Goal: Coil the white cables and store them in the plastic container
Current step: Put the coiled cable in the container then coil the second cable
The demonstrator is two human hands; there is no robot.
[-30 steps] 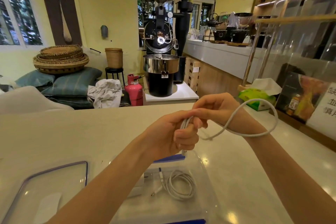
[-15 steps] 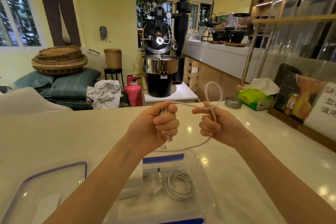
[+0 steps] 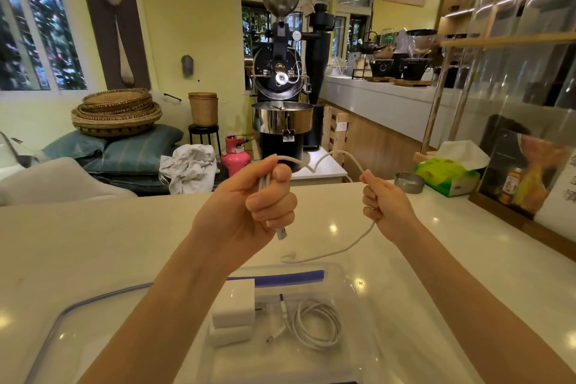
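Note:
My left hand (image 3: 261,203) is closed around a bundle of white cable (image 3: 343,156), with a USB plug sticking out below the fist. My right hand (image 3: 381,201) pinches the same cable further along, and the strand arcs between the two hands. The loose end hangs from the right hand and curls down above the clear plastic container (image 3: 349,282). Inside the container lie a coiled white cable (image 3: 316,326) and two white chargers (image 3: 233,305).
The container's clear lid (image 3: 103,296) lies on the white counter to the left. A small metal dish (image 3: 409,182) and a green tissue box (image 3: 447,176) stand at the counter's far right, beside a glass display case (image 3: 526,165).
My hands have moved apart: the right hand pulled to the right, stretching the cable out from the left fist. The loop seen over the right hand is gone.

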